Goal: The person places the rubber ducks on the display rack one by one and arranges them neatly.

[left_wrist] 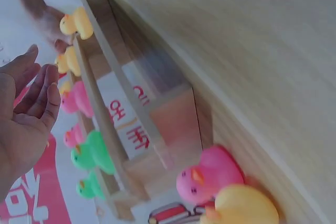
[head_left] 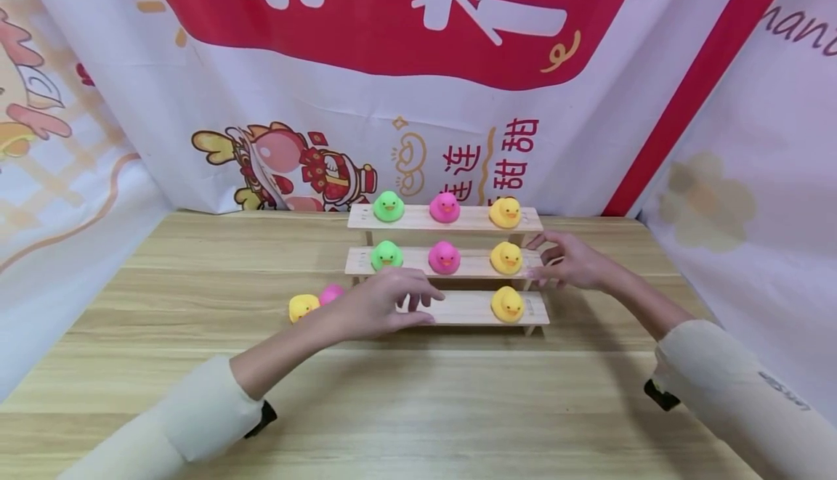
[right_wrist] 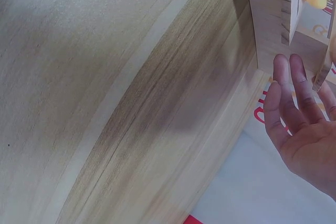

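A three-step wooden rack [head_left: 471,311] carries small rubber ducks. On the top and middle steps stand a green duck [head_left: 389,206], a pink duck [head_left: 445,208] and a yellow duck [head_left: 505,213] each, left to right. One yellow duck [head_left: 507,304] sits at the right of the bottom step. My left hand [head_left: 386,304] hovers over that step's left part with fingers loosely bent and nothing in them. At the rack's right end, my right hand [head_left: 575,261] has its relaxed fingers around the middle step's edge, thumb near the middle yellow duck.
On the table [head_left: 418,407], left of the rack, a loose yellow duck [left_wrist: 247,205] and a pink duck [left_wrist: 210,176] sit side by side. Behind the rack hangs a printed white and red cloth [head_left: 366,95], and more cloth [head_left: 752,175] bounds the right side.
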The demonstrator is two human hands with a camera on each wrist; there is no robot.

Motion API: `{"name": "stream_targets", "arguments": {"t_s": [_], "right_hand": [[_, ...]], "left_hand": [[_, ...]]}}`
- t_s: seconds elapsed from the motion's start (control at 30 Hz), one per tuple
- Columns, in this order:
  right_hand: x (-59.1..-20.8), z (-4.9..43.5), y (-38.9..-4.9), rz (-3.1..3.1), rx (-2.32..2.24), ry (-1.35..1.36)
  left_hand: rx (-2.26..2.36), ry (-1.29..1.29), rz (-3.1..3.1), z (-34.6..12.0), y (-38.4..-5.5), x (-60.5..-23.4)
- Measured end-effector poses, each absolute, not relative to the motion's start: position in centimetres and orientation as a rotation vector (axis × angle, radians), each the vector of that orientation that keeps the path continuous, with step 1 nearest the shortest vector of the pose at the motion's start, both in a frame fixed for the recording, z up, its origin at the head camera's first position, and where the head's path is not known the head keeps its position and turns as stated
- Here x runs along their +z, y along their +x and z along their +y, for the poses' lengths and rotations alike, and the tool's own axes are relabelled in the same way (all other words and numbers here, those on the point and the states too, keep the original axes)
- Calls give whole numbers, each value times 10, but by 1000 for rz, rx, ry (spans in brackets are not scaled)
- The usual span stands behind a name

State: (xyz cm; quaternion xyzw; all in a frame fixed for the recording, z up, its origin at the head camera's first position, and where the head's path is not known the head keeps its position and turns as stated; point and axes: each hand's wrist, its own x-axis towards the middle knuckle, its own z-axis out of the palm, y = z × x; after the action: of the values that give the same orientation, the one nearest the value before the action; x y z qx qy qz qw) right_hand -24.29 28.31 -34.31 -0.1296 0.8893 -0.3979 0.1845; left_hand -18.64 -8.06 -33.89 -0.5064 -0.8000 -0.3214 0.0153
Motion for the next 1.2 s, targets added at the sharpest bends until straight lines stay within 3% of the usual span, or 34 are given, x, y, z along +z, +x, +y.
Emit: {"name": "stream_targets", "arguments": {"t_s": [0.4, 0.8, 1.2], "right_hand": [[-343, 285, -242, 2510, -1112, -358], [-343, 285, -243, 2506, -1119, -358], [-343, 285, -245, 2504, -1123, -358]], "left_hand": [[-1062, -1320, -2488, -140, -187, -324], [-943, -1011, -2712, -198, -203, -331], [-752, -963, -3013, -220, -215, -352]]}}
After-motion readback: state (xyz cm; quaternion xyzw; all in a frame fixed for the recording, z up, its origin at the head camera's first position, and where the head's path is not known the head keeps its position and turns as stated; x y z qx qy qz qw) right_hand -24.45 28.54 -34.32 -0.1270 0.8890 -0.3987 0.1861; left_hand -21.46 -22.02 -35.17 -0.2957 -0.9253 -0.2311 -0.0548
